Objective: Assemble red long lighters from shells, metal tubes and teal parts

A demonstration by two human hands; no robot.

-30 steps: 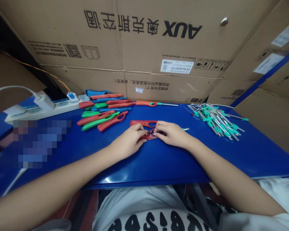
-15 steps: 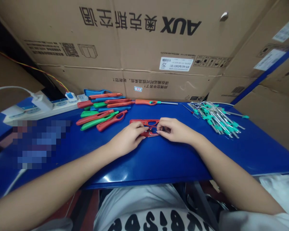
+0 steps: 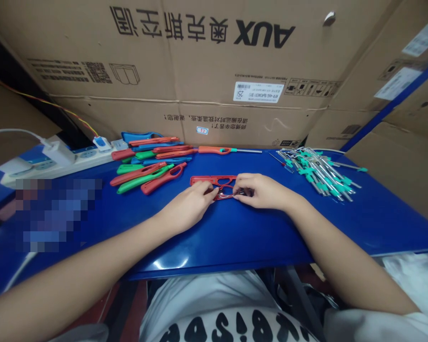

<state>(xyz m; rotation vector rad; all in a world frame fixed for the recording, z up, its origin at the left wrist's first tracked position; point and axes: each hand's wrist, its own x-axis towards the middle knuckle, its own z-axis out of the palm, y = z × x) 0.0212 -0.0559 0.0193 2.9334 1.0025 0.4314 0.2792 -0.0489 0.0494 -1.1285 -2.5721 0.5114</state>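
Note:
Two red plastic halves of a long-necked lighter lie one behind the other on the blue table in front of me. The far half-shell (image 3: 201,180) lies flat, its trigger opening showing. My left hand (image 3: 192,202) pinches the left part of the near half-shell (image 3: 225,195), fingers bent over it. My right hand (image 3: 262,191) is closed at that shell's right end, thumb and forefinger together at its edge. Small dark and pale thin parts show inside the near shell between my fingertips. My fingers cover much of it.
Assembled-looking red, green and blue lighter handles (image 3: 150,178) lie piled on the left. An orange lighter with a metal tube (image 3: 214,150) lies behind. Several metal tubes with teal ends (image 3: 321,175) are heaped right. A power strip (image 3: 82,159) and cardboard (image 3: 199,57) stand behind.
Both hands stay at the near red half-shell, with small finger shifts. The whole view has moved slightly; the piles lie as before.

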